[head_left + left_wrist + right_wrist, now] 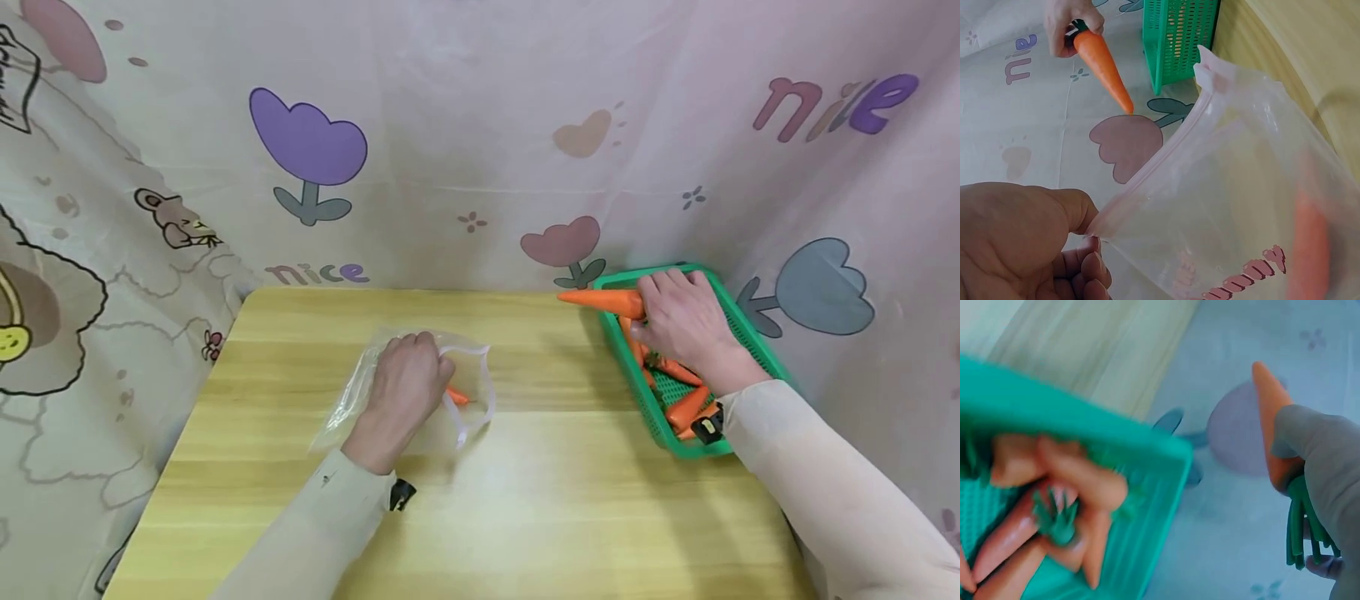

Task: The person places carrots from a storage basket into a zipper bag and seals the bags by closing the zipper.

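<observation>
My left hand [411, 379] pinches the edge of a clear zip bag [1229, 181] between thumb and fingers. Inside the bag lies an orange carrot [1311, 250], seen blurred through the plastic. My right hand [686, 321] holds another carrot [603, 302] by its thick end, above the far end of a green basket [645, 408]. That carrot's tip points left, and its green top [1304, 519] shows beneath the fingers in the right wrist view. Several more carrots [1079, 475] with green tops lie in the basket.
The basket stands at the right side of a wooden table [525, 500], near its far edge. Behind the table hangs a printed curtain [450, 125], which also runs along the left and right sides. Pink lettering [1244, 275] marks the bag.
</observation>
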The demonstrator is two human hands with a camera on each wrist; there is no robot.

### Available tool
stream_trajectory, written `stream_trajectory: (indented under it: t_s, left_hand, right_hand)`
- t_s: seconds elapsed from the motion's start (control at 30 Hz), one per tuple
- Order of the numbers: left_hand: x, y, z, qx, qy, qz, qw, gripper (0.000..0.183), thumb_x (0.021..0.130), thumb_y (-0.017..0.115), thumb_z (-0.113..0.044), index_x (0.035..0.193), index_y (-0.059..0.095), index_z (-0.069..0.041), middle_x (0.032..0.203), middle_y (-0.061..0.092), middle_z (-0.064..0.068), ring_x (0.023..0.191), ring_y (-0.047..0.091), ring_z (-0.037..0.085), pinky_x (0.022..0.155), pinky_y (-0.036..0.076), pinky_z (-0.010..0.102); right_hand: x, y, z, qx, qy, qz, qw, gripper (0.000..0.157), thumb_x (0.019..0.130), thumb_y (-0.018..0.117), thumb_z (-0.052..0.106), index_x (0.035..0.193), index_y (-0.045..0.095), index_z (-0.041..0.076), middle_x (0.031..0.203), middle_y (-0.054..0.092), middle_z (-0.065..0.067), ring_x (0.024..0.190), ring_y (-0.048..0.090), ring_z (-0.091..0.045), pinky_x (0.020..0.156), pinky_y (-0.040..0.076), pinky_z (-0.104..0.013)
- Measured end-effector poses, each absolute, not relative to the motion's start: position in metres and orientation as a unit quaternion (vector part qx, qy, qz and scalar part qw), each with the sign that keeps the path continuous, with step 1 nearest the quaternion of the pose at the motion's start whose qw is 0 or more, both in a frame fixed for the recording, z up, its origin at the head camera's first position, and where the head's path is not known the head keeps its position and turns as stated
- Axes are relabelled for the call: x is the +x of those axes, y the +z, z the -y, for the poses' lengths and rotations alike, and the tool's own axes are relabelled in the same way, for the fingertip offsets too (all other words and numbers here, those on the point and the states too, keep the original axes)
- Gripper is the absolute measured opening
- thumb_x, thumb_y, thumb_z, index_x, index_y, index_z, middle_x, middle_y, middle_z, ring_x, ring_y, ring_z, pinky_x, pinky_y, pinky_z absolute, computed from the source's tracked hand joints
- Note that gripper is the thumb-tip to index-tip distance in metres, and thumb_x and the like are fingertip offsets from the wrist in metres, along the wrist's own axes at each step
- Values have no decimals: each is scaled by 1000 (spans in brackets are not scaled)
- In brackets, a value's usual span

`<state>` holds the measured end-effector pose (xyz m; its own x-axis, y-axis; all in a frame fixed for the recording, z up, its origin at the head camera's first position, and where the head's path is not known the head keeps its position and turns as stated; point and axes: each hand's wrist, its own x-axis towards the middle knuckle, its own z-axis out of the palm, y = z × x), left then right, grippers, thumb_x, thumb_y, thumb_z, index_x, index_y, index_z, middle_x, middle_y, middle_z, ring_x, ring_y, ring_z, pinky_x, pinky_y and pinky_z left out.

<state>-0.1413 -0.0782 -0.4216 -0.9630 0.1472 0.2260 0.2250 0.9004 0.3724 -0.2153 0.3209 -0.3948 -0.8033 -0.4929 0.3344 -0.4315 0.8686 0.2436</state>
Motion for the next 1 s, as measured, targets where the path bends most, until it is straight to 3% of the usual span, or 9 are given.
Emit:
stream_trajectory:
  t_s: [0.13,0.37,0.6,0.87,1.0]
  left_hand:
    - [-147,-417,74,-89,-206,971,80,20,88,58,-12,70,49,-7,66,47,7,65,46,29,64,41,39]
    - [-148,-412,77,-90,-193,973,90,23,88,60,-11,68,48,-8,64,47,8,62,47,29,61,41,38]
    - [-147,-407,75,-85,-197,973,80,21,89,58,-10,70,49,-7,65,47,8,64,47,29,64,42,37]
    - [-137,-398,66,-81,-195,977,34,19,93,62,-15,78,56,-5,71,53,7,70,51,29,70,45,38]
    - [-133,-396,61,-82,-209,974,19,21,94,62,-14,75,54,-8,69,53,5,68,50,26,68,41,34]
  right_hand:
    - [-204,-386,-299,261,-64,946,183,38,78,81,28,89,48,10,77,48,-5,74,46,-28,69,32,-40]
    - [-176,-388,-243,324,-13,925,199,33,71,77,20,86,51,8,75,50,-3,68,46,-26,61,33,-35]
    - [-143,-398,-195,353,16,920,170,37,71,80,24,91,53,10,78,50,-1,73,47,-23,65,40,-35]
    - [-150,-445,-144,312,-27,925,215,30,75,77,20,89,54,6,76,53,-6,70,51,-26,61,43,-36]
    - [-154,-461,-128,319,-63,915,238,26,84,76,20,92,56,7,76,53,-5,70,51,-25,61,39,-34]
